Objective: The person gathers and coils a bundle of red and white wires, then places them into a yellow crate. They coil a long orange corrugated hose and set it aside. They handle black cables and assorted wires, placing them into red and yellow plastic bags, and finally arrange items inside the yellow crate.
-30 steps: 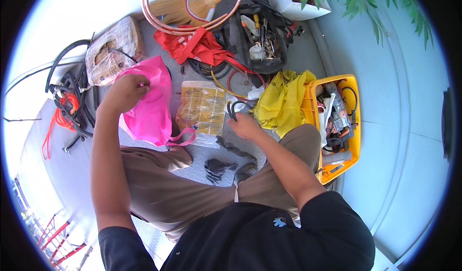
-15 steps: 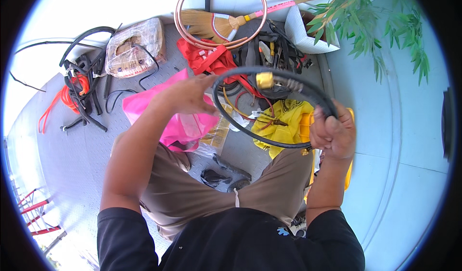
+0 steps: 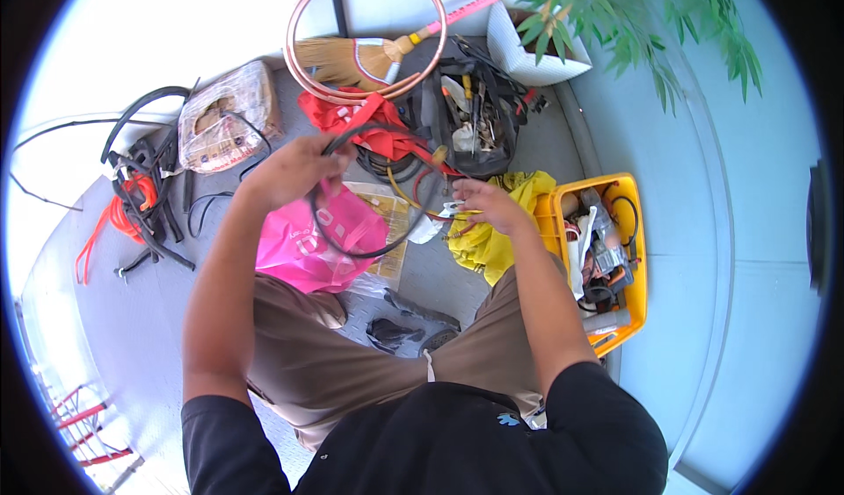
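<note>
A coiled black hose (image 3: 369,255) with a brass fitting (image 3: 439,155) hangs in a loop from my left hand (image 3: 301,168), whose fingers are closed on its upper left side. The loop is in front of a pink bag (image 3: 303,244) and a red cloth bag (image 3: 352,112). My right hand (image 3: 492,207) holds nothing that I can see. Its fingers are stretched apart over a yellow cloth or bag (image 3: 479,247), a little to the right of the loop. Thin red and yellow hoses (image 3: 403,194) lie between the hands.
A yellow crate (image 3: 635,258) of mixed parts stands by my right knee. Beyond are a black tool bag (image 3: 505,130), a copper tube coil (image 3: 293,33), a straw broom (image 3: 374,60) and a white planter (image 3: 519,55). A wrapped box (image 3: 255,90) and black-and-orange cables (image 3: 132,196) lie left.
The black hose loop has moved left from my right hand to my left hand. My right hand has let go and opened over the yellow cloth, uncovering the crate.
</note>
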